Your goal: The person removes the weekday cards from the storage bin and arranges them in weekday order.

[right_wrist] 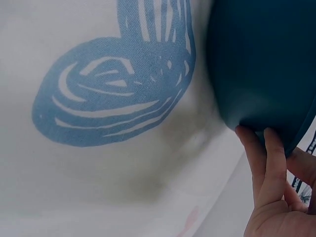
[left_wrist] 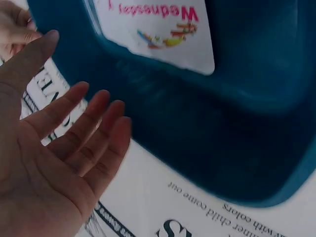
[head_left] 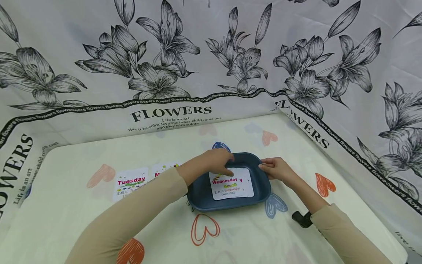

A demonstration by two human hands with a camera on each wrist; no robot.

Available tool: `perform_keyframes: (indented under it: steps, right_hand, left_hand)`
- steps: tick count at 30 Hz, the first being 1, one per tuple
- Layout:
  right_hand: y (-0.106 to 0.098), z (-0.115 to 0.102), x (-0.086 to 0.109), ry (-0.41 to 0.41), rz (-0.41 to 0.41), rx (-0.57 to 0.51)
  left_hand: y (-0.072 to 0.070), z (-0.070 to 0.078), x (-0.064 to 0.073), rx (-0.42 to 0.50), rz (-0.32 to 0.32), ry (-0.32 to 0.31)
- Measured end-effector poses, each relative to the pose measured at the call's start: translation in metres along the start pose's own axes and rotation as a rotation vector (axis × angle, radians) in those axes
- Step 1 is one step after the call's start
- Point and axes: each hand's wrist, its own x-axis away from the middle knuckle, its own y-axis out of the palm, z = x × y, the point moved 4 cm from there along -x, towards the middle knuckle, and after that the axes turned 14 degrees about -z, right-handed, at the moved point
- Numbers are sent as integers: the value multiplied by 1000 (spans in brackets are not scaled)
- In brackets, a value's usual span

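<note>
A dark blue rounded tray [head_left: 260,190] holds a white card [head_left: 230,187] printed "Wednesday" in red. Another card's edge, with a second "y", peeks out at that card's right. My left hand [head_left: 215,161] is over the tray's far left part, its fingers extended and apart. In the left wrist view, the left hand [left_wrist: 64,153] holds nothing, its fingertips close by the tray's rim. My right hand [head_left: 277,170] pinches the tray's right end. In the right wrist view, two fingers [right_wrist: 274,168] press against the outer side of the tray [right_wrist: 266,74].
Left of the tray lie a "Tuesday" card [head_left: 132,181] and another card [head_left: 161,168] partly hidden behind my left forearm. A black object [head_left: 300,219] sits beside my right sleeve. The heart-print tablecloth [head_left: 165,238] meets flower-print curtains [head_left: 211,73] at the back and right.
</note>
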Motion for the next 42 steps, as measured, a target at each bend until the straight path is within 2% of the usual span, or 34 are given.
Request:
perform_keyframes:
  steps: [11, 20, 28, 42]
  right_hand:
    - [0, -1, -2, 9, 15, -11]
    - [-1, 0, -1, 3, 14, 9]
    - [-2, 1, -1, 10, 13, 17]
    - [-4, 4, 0, 4, 11, 9]
  left_hand:
    - [22, 3, -17, -23, -70, -111]
    - [36, 5, -24, -84, -81, -151]
    - [40, 9, -30, -110, -91, -172]
    - [46, 17, -33, -226, -142, -225]
